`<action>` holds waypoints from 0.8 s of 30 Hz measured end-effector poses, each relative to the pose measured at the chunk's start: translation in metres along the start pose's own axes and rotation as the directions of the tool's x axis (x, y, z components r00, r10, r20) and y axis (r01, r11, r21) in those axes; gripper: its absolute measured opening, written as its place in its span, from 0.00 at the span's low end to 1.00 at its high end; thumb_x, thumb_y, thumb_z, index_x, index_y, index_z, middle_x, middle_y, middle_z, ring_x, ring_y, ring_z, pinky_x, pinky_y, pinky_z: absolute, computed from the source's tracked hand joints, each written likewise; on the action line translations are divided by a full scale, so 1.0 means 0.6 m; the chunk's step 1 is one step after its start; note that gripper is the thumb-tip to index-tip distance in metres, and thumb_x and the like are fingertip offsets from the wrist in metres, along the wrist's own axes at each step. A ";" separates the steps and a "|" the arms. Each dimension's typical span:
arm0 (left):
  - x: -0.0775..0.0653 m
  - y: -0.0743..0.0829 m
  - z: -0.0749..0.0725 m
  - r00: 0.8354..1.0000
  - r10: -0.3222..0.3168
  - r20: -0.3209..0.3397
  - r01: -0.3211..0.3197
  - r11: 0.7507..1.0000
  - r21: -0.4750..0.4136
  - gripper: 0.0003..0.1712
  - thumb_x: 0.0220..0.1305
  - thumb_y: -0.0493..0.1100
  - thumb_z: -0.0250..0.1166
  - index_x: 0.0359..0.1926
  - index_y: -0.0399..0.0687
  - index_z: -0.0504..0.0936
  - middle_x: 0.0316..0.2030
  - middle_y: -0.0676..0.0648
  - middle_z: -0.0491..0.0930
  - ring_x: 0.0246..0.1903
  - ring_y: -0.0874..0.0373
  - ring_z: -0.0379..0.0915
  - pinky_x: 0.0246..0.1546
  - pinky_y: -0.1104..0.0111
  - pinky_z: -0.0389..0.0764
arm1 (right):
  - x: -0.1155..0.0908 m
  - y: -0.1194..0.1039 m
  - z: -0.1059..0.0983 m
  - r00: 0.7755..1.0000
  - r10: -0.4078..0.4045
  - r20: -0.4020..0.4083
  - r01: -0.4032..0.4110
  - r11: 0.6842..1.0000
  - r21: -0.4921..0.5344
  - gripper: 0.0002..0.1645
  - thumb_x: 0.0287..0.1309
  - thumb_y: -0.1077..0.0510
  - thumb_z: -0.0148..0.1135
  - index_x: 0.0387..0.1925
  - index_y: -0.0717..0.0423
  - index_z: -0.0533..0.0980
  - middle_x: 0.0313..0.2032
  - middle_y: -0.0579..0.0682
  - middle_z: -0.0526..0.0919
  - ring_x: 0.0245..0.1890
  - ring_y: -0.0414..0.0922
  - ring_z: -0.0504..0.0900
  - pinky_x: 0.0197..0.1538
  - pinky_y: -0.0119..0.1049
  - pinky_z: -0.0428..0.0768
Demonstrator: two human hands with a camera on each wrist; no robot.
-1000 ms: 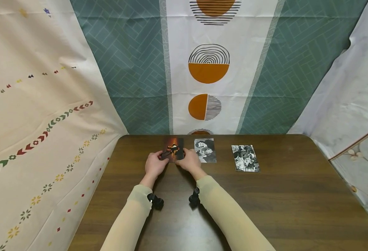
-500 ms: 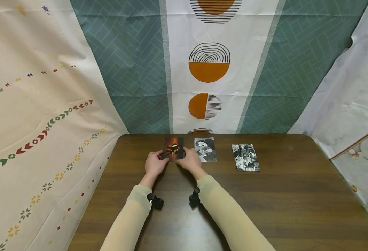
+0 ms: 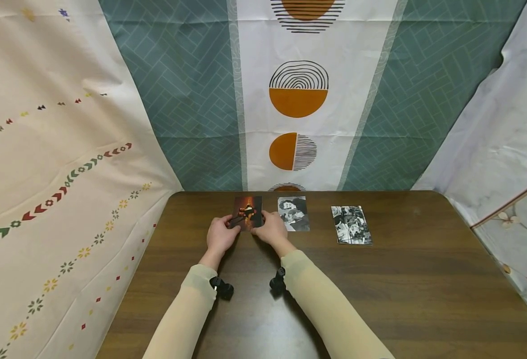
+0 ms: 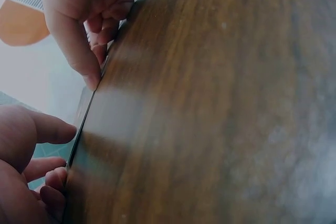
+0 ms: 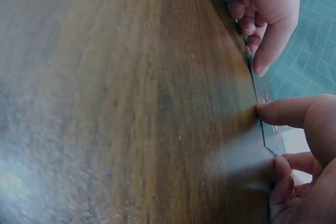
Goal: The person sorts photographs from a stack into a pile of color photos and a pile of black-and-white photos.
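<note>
Unmoved since earlier, the dark photo [image 3: 248, 209] lies between left hand [image 3: 220, 235] and right hand [image 3: 272, 230], both pinching it.

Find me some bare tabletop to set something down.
Widest: the table right of the right sleeve, nearer than the rightmost photo. A narrower patch lies between that sleeve and the left sleeve. Crowded: near the far edge, where the left hand and right hand hold the reddish photo beside the middle photo.
</note>
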State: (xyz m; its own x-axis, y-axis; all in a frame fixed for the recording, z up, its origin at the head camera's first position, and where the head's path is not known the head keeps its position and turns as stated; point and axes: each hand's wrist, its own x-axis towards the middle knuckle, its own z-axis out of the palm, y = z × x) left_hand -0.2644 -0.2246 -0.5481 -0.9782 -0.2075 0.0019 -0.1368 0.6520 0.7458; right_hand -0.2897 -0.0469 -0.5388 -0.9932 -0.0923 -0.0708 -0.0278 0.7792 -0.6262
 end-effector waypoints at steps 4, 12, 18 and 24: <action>0.000 -0.001 -0.003 1.000 -0.003 0.004 0.003 0.999 -0.036 0.32 0.69 0.45 0.71 0.70 0.38 0.80 0.49 0.38 0.76 0.48 0.42 0.73 0.53 0.50 0.73 | -0.003 0.000 -0.004 1.000 -0.018 0.018 0.018 0.999 0.027 0.49 0.60 0.45 0.78 0.76 0.59 0.71 0.63 0.65 0.76 0.63 0.61 0.78 0.62 0.56 0.79; -0.008 0.007 -0.003 1.000 -0.010 0.021 0.013 0.983 -0.185 0.34 0.71 0.42 0.71 0.74 0.37 0.75 0.53 0.36 0.75 0.52 0.41 0.71 0.57 0.48 0.73 | 0.000 0.016 -0.031 0.988 -0.152 0.010 0.148 0.977 0.155 0.42 0.62 0.53 0.77 0.72 0.66 0.74 0.55 0.60 0.84 0.56 0.57 0.81 0.62 0.52 0.78; -0.030 0.037 0.012 0.996 0.066 -0.054 -0.078 0.963 -0.258 0.32 0.68 0.39 0.72 0.71 0.35 0.78 0.50 0.36 0.76 0.43 0.47 0.74 0.45 0.59 0.76 | -0.014 0.045 -0.070 0.973 -0.228 0.025 0.216 0.950 0.226 0.38 0.64 0.56 0.75 0.72 0.65 0.75 0.55 0.58 0.87 0.45 0.51 0.83 0.50 0.48 0.81; -0.059 0.073 0.039 0.990 0.129 -0.061 -0.141 0.938 -0.317 0.30 0.67 0.37 0.73 0.69 0.36 0.81 0.47 0.38 0.77 0.37 0.55 0.71 0.40 0.66 0.73 | -0.035 0.095 -0.112 0.964 -0.263 0.030 0.251 0.945 0.209 0.34 0.66 0.57 0.74 0.71 0.63 0.77 0.55 0.58 0.87 0.49 0.53 0.87 0.52 0.50 0.83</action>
State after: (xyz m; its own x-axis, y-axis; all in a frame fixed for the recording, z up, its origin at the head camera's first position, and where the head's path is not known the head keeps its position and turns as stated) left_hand -0.2393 -0.1716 -0.5309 -0.9763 -0.1663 0.1386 0.0595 0.4095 0.9104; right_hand -0.2779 0.0413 -0.5210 -0.9472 -0.3122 0.0731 -0.2520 0.5838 -0.7718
